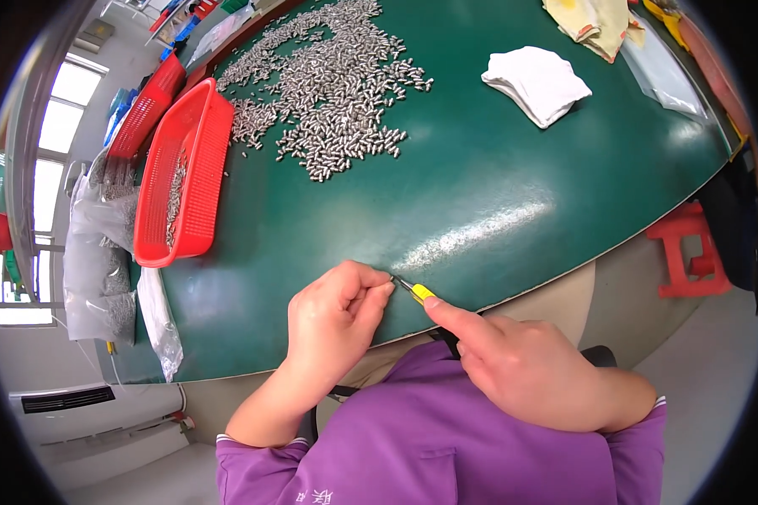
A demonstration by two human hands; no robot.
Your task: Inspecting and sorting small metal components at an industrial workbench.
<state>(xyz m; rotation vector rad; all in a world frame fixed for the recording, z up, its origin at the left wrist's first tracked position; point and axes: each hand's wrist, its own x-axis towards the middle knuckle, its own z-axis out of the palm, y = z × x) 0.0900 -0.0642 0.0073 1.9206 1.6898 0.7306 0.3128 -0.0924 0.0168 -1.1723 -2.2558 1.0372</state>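
Observation:
Near the table's front edge, my left hand [338, 316] is closed in a pinch, thumb against forefinger. Whatever sits between those fingertips is too small and covered to make out. My right hand [522, 362] is wrapped round a slim hand tool [419, 292] with a yellow and black handle, its forefinger stretched along it. The tool's thin dark metal tip points left and meets the left fingertips. Farther off on the green table lies a wide heap of small silvery metal cylindrical parts [328, 93].
A red plastic basket [202, 202] at the left holds more parts, with another red basket [147, 105] behind it. Filled clear bags [101, 278] hang beyond the left edge. A folded white cloth [537, 84] lies at far right. A red stool [689, 252] stands right.

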